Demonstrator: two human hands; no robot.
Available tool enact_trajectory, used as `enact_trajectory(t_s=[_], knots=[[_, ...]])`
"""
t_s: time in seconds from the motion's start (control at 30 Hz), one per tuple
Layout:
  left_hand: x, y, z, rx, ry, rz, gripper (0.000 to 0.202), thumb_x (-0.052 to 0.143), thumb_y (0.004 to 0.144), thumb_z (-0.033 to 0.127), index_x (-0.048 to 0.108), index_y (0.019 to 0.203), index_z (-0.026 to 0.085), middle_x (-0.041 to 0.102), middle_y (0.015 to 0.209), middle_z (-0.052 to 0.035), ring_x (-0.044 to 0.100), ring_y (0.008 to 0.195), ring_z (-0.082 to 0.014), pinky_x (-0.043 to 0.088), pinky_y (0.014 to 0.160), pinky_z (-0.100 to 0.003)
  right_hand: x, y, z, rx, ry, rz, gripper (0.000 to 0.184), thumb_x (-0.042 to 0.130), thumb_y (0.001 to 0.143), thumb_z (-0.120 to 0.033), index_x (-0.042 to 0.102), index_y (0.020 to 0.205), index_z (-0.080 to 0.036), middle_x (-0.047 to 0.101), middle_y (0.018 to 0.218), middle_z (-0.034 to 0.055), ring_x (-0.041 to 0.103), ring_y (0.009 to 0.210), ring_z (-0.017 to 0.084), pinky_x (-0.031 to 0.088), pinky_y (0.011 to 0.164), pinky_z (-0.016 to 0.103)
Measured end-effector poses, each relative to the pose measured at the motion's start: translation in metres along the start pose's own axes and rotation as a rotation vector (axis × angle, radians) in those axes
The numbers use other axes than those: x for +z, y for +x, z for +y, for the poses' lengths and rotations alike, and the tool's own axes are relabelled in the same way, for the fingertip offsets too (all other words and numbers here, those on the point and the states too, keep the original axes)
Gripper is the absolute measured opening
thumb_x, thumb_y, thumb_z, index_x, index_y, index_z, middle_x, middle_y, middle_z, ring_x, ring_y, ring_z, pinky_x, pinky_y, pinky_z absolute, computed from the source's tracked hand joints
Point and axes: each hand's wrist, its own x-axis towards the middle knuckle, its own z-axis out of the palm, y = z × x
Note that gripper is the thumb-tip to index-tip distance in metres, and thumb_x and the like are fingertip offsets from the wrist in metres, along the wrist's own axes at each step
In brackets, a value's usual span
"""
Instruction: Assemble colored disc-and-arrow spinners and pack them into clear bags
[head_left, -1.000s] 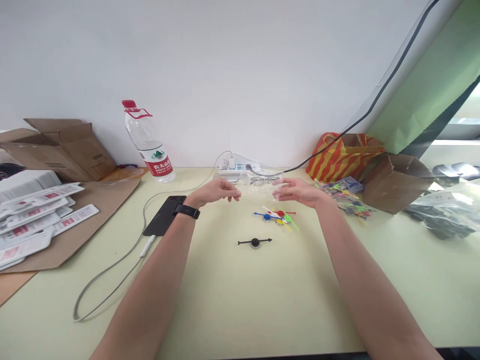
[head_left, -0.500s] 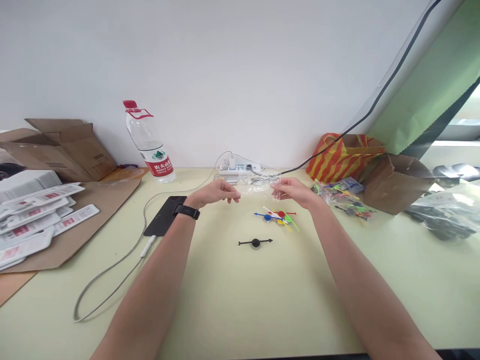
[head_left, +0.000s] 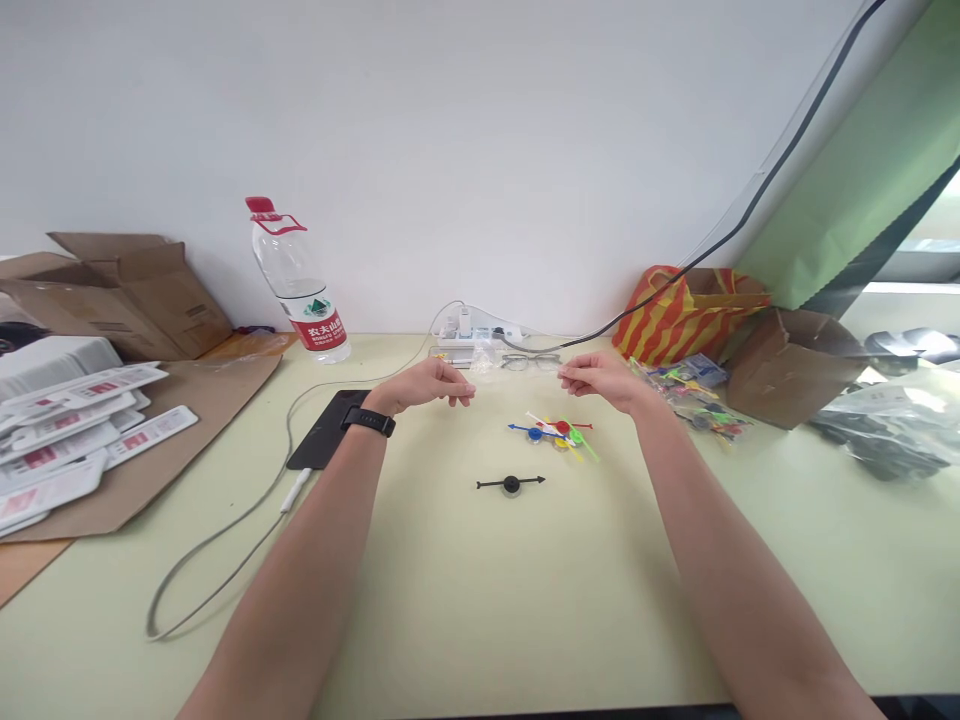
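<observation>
A white wall (head_left: 480,150) backs the pale table (head_left: 525,610).

Through the head camera I have two bare arms: the left forearm (head_left: 319,545) and the right forearm (head_left: 724,520), each smooth in outline, broad near the lower edge of my view and narrowing evenly to the wrist. Around the left wrist I see a black band (head_left: 367,419), fairly wide, shaped like a watch strap, with a dull finish and a small fastening-like detail toward one end; I can't make out whether it carries a dial. The right wrist (head_left: 637,392) is bare. The left hand (head_left: 431,384) and right hand (head_left: 604,379) are ungloved, with slender fingers.
</observation>
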Motion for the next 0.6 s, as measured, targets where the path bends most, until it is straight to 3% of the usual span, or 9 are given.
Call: enact_trajectory(t_s=[0.07,0.2,0.27,0.4,0.6], knots=[[0.001,0.0,0.002,0.013,-0.018,0.003,0.035,0.078,0.078,0.055,0.083,0.082,0.02,0.078,0.09,-0.0102,0.063,0.077,-0.0181,0.05,0.073,-0.031,-0.002,0.0,0.0,0.002,-0.007,0.006,0.036,0.089,0.074,-0.049,0.074,0.082,-0.018,0.077,0.081,0.0091,0.07,0.071,0.016,0.058,0.066,0.027],[0.005,0.001,0.008,0.028,-0.072,0.02,0.034,0.078,0.08,0.055,0.082,0.082,0.021,0.079,0.093,-0.0097,0.064,0.077,-0.0169,0.05,0.075,-0.031,0.003,0.003,0.0,-0.015,0.04,0.141,0.042,0.096,0.065,-0.039,0.064,0.086,-0.023,0.075,0.083,0.0046,0.071,0.072,0.018,0.061,0.069,0.031],[0.007,0.001,0.01,0.026,-0.106,0.023,0.035,0.078,0.08,0.055,0.082,0.084,0.02,0.079,0.095,-0.0099,0.063,0.078,-0.0165,0.051,0.076,-0.031,0.008,0.005,0.0,-0.025,0.068,0.154,0.041,0.095,0.068,-0.041,0.062,0.087,-0.024,0.074,0.089,0.0038,0.073,0.077,0.019,0.063,0.072,0.034],[0.007,-0.001,0.011,0.025,-0.144,0.023,0.038,0.078,0.082,0.056,0.081,0.089,0.019,0.078,0.099,-0.0111,0.064,0.081,-0.0168,0.052,0.08,-0.032,0.016,0.005,-0.003,0.036,0.043,0.035,0.038,0.076,0.087,-0.058,0.071,0.085,-0.02,0.073,0.107,0.0108,0.072,0.091,0.021,0.064,0.081,0.034],[0.004,-0.001,0.009,0.024,-0.15,0.067,0.04,0.078,0.081,0.058,0.081,0.087,0.019,0.078,0.097,-0.0115,0.063,0.08,-0.0164,0.052,0.08,-0.032,0.018,-0.002,-0.011,0.013,0.197,-0.104,0.044,0.068,0.089,-0.065,0.077,0.089,-0.022,0.071,0.125,0.0111,0.068,0.105,0.024,0.062,0.089,0.034]])
